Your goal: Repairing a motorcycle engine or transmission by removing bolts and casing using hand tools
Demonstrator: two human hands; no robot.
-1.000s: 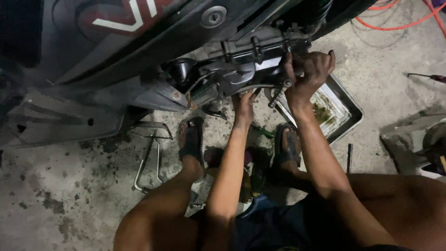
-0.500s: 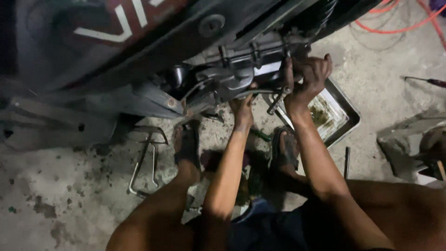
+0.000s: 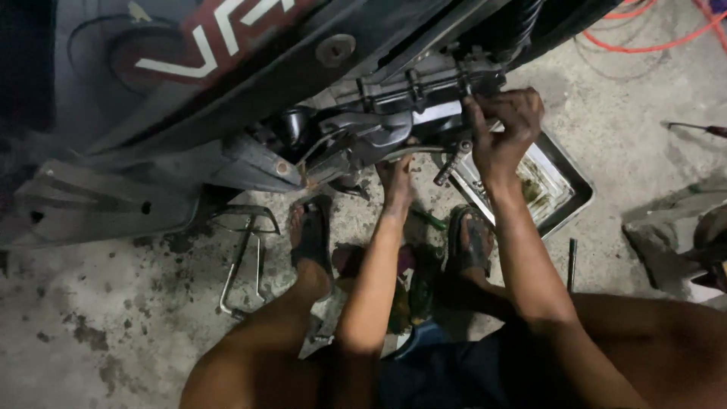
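A dark scooter point(image 3: 227, 91) fills the upper left, its engine case point(image 3: 394, 113) exposed at the centre top. My right hand point(image 3: 503, 132) grips the right end of that case, fingers curled over a metal edge near a folded foot peg point(image 3: 452, 160). My left hand point(image 3: 395, 174) reaches up under the case and closes around a thin metal tool or lever; its fingertips are hidden by the engine. I squat with both sandalled feet point(image 3: 312, 235) on the concrete below.
A steel tray point(image 3: 564, 178) with oily residue lies right of my right hand. The scooter's metal stand point(image 3: 241, 261) rests on stained concrete at left. Orange cable point(image 3: 659, 30) loops at the top right. A thin rod point(image 3: 572, 265) and a screwdriver point(image 3: 697, 129) lie at right.
The view has shifted slightly. My right hand has moved a little along the case edge; my left hand stays under the engine.
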